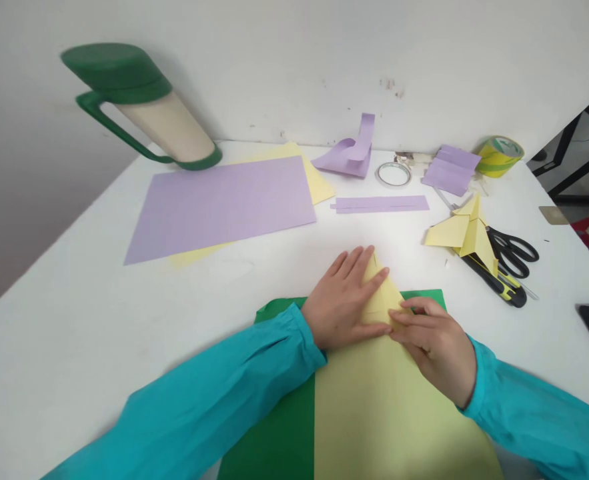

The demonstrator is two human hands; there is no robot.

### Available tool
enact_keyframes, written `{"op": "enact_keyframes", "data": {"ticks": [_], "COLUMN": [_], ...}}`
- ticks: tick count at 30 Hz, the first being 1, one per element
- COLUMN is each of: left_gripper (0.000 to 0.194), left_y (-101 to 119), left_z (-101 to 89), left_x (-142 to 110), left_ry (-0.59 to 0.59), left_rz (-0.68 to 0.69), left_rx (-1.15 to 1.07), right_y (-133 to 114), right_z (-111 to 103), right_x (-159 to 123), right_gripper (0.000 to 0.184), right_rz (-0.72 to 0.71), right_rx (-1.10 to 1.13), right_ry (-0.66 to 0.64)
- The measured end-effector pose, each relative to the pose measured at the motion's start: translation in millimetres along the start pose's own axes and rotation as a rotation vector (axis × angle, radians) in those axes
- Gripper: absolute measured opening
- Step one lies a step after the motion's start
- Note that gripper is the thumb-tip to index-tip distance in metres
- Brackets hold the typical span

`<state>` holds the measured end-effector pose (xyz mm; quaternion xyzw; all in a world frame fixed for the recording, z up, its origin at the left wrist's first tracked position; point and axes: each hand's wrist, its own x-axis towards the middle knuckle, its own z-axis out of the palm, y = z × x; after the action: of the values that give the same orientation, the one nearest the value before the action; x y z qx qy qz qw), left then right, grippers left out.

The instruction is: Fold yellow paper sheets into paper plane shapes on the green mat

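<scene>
**One Yellow Sheet, Two Hands, on the Green Sheet**

We find one large yellow sheet [389, 393] lying on the green sheet [269, 427], its folded, pointed end reaching just past the green sheet's far edge. We count two hands on it. The left hand [337, 300] lies palm down over the folded end, fingers extended, thumb spread wide, pressing and gripping nothing. The right hand [437, 343] is partly curled, fingertips on the fold's right side; whether they pinch the paper or only press it, we cannot tell.

Beyond the green sheet to the left, on the white table [99, 347], we record one purple sheet [224, 207], yellow paper [319, 183] showing from beneath it, and one jug [171, 127] with green lid and handle.

Straight beyond the green sheet we list one purple strip [381, 205], one curled purple piece [357, 157] and one thin tape ring [393, 185].

Beyond it to the right: one creased purple piece [451, 170], one yellow-green tape roll [497, 160], its core markings too small to read, and one folded yellow form [447, 233] overlapping one pair of black-handled scissors [501, 248] and one black-and-yellow cutter [514, 293].
</scene>
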<state>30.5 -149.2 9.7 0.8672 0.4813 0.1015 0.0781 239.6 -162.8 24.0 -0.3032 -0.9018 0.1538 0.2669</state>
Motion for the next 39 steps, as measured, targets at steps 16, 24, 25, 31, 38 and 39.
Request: {"op": "enact_keyframes", "data": {"ticks": [16, 24, 25, 31, 38, 39], "left_gripper": [0.091, 0.088, 0.088, 0.088, 0.088, 0.088], "left_y": [-4.5, -4.9, -4.7, -4.1, -2.7, -2.6], "left_z": [-5.3, -2.3, -2.6, -4.2, -6.0, -6.0], "left_x": [4.7, 2.5, 2.5, 2.0, 3.3, 3.5], "left_ry": [0.013, 0.04, 0.038, 0.022, 0.011, 0.014], "left_rz": [0.036, 0.066, 0.067, 0.077, 0.078, 0.076], "left_rx": [0.016, 0.059, 0.067, 0.1, 0.125, 0.124], "right_y": [-0.4, -0.2, 0.0, 0.7, 1.3, 1.5], "right_z": [0.6, 0.5, 0.5, 1.8, 0.8, 0.6], "right_x": [-0.1, -1.1, -1.0, -1.0, -0.9, -1.0], "right_gripper": [0.017, 0.017, 0.017, 0.017, 0.016, 0.016], "right_rz": [-0.018, -0.008, -0.007, -0.017, -0.032, -0.033], "right_rx": [-0.034, -0.038, -0.04, -0.043, -0.042, -0.044], "right_ry": [-0.009, -0.01, -0.01, -0.014, -0.016, -0.021]}}
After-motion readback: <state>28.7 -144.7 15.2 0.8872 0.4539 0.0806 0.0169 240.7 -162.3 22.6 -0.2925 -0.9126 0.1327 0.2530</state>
